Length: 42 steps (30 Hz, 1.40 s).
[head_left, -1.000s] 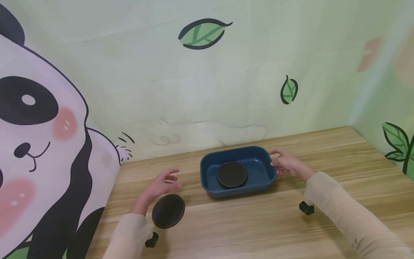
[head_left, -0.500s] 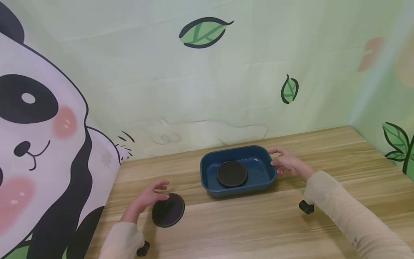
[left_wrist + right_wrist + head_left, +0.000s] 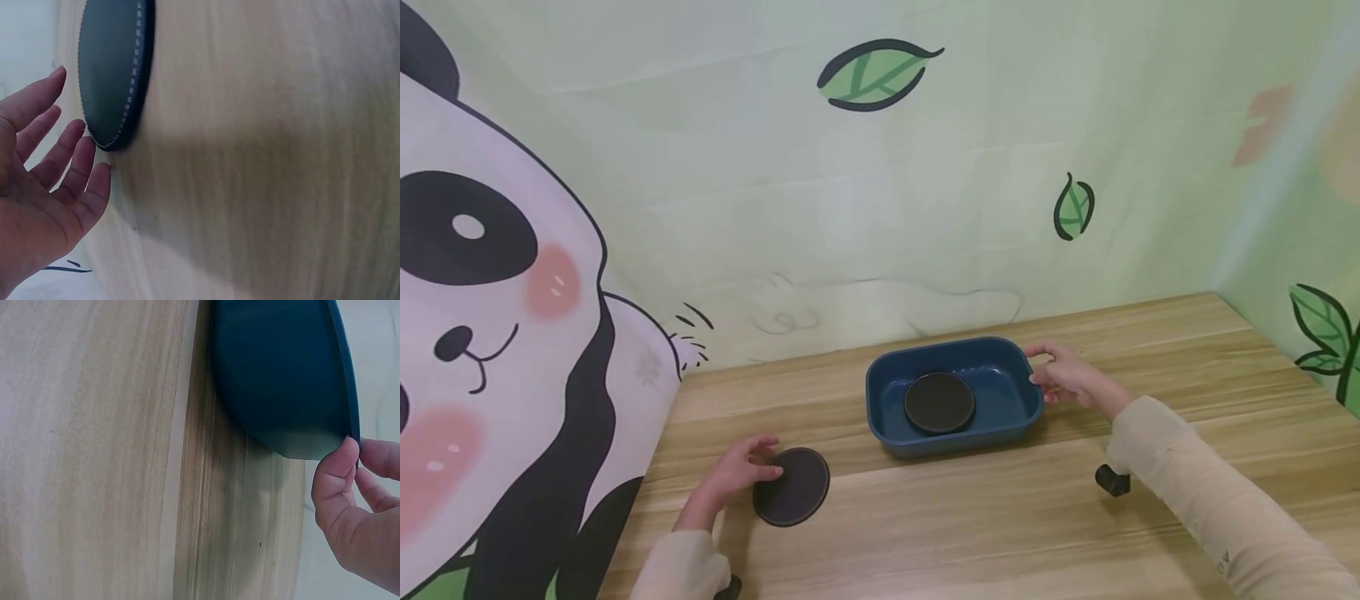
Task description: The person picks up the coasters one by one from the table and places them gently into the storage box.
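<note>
the left hand [image 3: 737, 473] lies low at the desk's [image 3: 970, 517] seven o'clock, its fingers [image 3: 74, 164] spread wide and nearly straight, holding nothing. in the left wrist view the fingertips sit right at the stitched rim of a dark round coaster [image 3: 792, 487]; whether they quite touch it i cannot tell. that coaster lies flat on the wood, at three o'clock of the hand and at about eight o'clock of the blue tray [image 3: 887, 385].

the blue tray stands near the middle of the desk, toward twelve o'clock. a second dark coaster [image 3: 939, 402] lies flat inside it, on the floor of the tray.

the right hand [image 3: 1070, 377] is at the tray's three o'clock edge. in the right wrist view its thumb and fingers [image 3: 337, 464] pinch the tray's rim at the corner, narrow about the thin wall. a cream sleeve [image 3: 1210, 492] runs back from it toward five o'clock. behind the desk hangs a backdrop with a panda [image 3: 482, 333] at nine o'clock and green leaves [image 3: 872, 75] at twelve.
</note>
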Each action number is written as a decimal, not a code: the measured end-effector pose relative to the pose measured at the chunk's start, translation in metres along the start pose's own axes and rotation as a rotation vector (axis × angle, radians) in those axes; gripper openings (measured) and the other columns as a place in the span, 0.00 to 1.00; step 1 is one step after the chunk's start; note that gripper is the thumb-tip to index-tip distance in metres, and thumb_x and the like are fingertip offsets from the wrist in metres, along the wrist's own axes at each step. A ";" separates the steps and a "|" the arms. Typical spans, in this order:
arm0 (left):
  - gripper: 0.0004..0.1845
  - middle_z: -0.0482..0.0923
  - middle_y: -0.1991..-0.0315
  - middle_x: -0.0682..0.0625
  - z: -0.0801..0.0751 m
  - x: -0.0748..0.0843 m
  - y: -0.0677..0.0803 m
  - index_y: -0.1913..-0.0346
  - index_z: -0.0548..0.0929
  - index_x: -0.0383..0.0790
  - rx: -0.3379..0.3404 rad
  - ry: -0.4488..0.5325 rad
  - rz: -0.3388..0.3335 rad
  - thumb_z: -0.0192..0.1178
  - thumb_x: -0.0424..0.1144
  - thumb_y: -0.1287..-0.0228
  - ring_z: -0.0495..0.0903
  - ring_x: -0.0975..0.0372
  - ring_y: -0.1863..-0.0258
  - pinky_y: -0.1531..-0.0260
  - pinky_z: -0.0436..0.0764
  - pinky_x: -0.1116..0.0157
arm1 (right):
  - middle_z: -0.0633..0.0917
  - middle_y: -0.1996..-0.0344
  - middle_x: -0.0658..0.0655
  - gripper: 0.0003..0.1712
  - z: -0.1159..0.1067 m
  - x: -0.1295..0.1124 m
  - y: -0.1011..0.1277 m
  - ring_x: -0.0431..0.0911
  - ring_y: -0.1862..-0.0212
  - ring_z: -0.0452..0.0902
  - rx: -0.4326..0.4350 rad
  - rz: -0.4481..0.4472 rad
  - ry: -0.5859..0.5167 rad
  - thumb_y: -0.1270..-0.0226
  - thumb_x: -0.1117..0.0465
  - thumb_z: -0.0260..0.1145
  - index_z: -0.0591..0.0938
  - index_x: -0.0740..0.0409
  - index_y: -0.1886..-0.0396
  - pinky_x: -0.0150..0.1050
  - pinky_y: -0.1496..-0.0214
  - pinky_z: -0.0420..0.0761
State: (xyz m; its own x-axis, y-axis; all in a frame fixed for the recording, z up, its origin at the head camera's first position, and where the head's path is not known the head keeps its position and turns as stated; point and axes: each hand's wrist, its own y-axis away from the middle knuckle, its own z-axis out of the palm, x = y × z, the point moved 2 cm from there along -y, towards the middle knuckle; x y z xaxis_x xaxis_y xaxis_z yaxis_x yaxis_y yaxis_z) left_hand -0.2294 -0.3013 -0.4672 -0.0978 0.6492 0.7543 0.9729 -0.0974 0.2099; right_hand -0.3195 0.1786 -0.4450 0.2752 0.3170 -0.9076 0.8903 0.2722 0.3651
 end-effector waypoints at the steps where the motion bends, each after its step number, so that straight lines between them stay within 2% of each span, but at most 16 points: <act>1: 0.28 0.72 0.51 0.32 0.000 -0.001 0.000 0.45 0.69 0.28 0.003 -0.009 -0.009 0.63 0.31 0.52 0.71 0.44 0.49 0.49 0.69 0.51 | 0.75 0.79 0.50 0.31 0.000 0.000 0.000 0.39 0.79 0.70 -0.001 0.000 0.001 0.40 0.71 0.51 0.53 0.62 0.37 0.31 0.77 0.72; 10: 0.31 0.73 0.52 0.32 0.004 -0.007 -0.002 0.47 0.69 0.28 0.024 -0.108 -0.036 0.68 0.32 0.57 0.71 0.45 0.50 0.49 0.68 0.50 | 0.75 0.80 0.50 0.31 0.000 -0.001 0.002 0.39 0.79 0.70 -0.005 -0.001 0.005 0.39 0.70 0.51 0.54 0.61 0.36 0.31 0.76 0.73; 18: 0.24 0.72 0.66 0.41 0.006 -0.002 -0.002 0.58 0.73 0.29 0.059 -0.174 -0.033 0.70 0.31 0.62 0.71 0.54 0.64 0.60 0.70 0.57 | 0.75 0.81 0.50 0.31 -0.001 0.000 0.001 0.39 0.79 0.70 -0.001 -0.010 0.004 0.39 0.70 0.52 0.54 0.60 0.36 0.30 0.76 0.72; 24: 0.23 0.71 0.68 0.41 0.007 -0.004 -0.004 0.62 0.72 0.28 0.054 -0.165 -0.073 0.70 0.29 0.63 0.71 0.56 0.67 0.66 0.70 0.63 | 0.74 0.81 0.50 0.31 -0.001 0.002 0.000 0.40 0.79 0.70 -0.003 -0.020 0.004 0.39 0.70 0.52 0.54 0.61 0.37 0.30 0.77 0.72; 33: 0.23 0.71 0.69 0.42 0.007 -0.005 -0.006 0.65 0.70 0.28 0.029 -0.197 -0.095 0.71 0.31 0.64 0.70 0.56 0.68 0.66 0.70 0.63 | 0.74 0.82 0.50 0.31 0.000 0.000 0.000 0.39 0.79 0.69 -0.008 -0.007 -0.003 0.39 0.70 0.51 0.53 0.61 0.36 0.30 0.77 0.72; 42: 0.22 0.72 0.67 0.41 0.008 -0.001 -0.004 0.62 0.70 0.27 0.016 -0.128 -0.102 0.68 0.28 0.61 0.70 0.56 0.67 0.67 0.71 0.65 | 0.74 0.81 0.50 0.31 -0.001 0.002 0.001 0.39 0.79 0.70 -0.009 -0.015 -0.003 0.39 0.70 0.52 0.53 0.61 0.36 0.30 0.76 0.72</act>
State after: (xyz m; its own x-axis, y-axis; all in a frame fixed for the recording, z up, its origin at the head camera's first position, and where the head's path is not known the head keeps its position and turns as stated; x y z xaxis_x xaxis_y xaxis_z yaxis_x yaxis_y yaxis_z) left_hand -0.2310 -0.2957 -0.4740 -0.1692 0.7462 0.6439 0.9627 -0.0150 0.2703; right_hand -0.3187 0.1800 -0.4465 0.2630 0.3103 -0.9135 0.8910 0.2850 0.3533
